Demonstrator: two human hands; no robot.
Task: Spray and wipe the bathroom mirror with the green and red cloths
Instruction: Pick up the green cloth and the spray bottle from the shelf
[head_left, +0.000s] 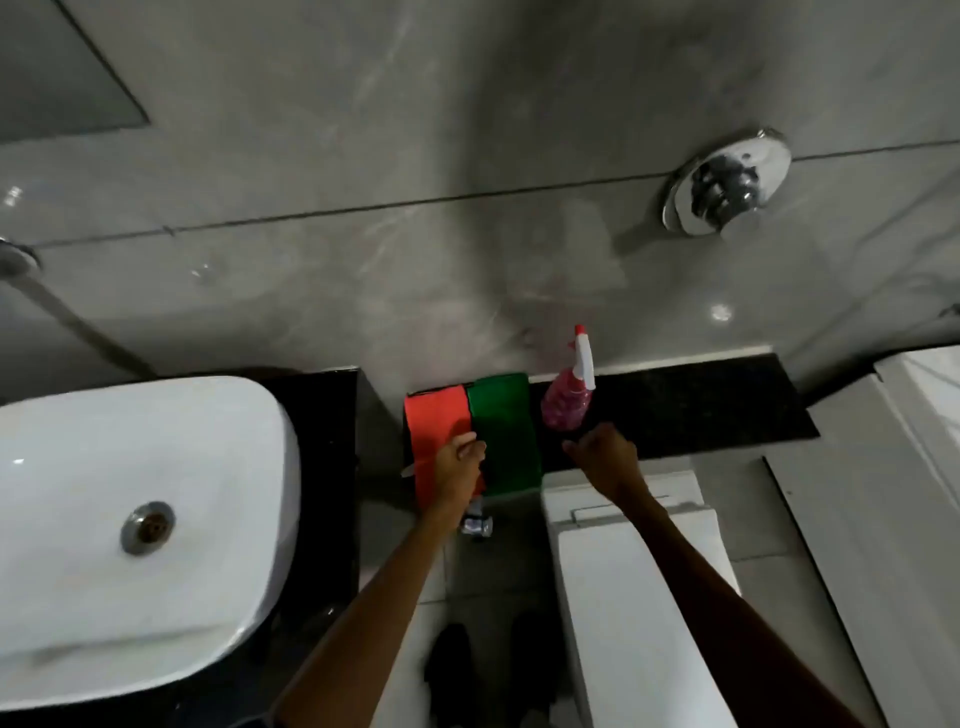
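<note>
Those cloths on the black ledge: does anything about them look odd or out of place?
Slightly: the red cloth and green cloth hang over the black ledge's front edge instead of lying flat. The spray bottle stands upright; nothing looks spilled.

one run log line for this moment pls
left hand: on red cloth | right hand: near spray bottle, not touching | green cloth: on ledge

A single head-worn wide-angle view looks steeply down and forward over both outstretched arms. The wall fills twelve o'clock, the sink (140, 519) sits close at nine, the toilet (639, 597) near at five.
</note>
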